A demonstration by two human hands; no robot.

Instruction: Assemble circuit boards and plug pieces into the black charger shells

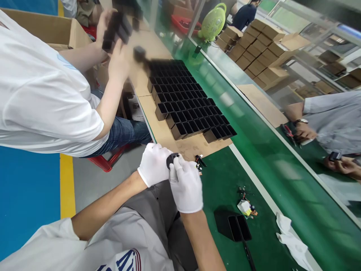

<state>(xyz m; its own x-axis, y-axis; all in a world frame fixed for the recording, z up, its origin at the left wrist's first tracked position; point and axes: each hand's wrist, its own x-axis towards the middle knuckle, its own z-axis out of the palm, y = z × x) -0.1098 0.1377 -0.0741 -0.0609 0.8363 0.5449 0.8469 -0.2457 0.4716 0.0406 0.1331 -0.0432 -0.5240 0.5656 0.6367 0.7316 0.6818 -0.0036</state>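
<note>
Left hand and right hand found clamped, fingers together, on a black part held above the lap beside the bench. Progress judged partial: cases stand in rows, the part not yet set down. Its dark face appears turned upward; long axis undeterminable, gloves covering most.

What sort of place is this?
Probably a factory assembly line: a long green belt runs between work surfaces, rows of matching black cases stand beside it, and brown cartons are stacked on its far side.
</note>
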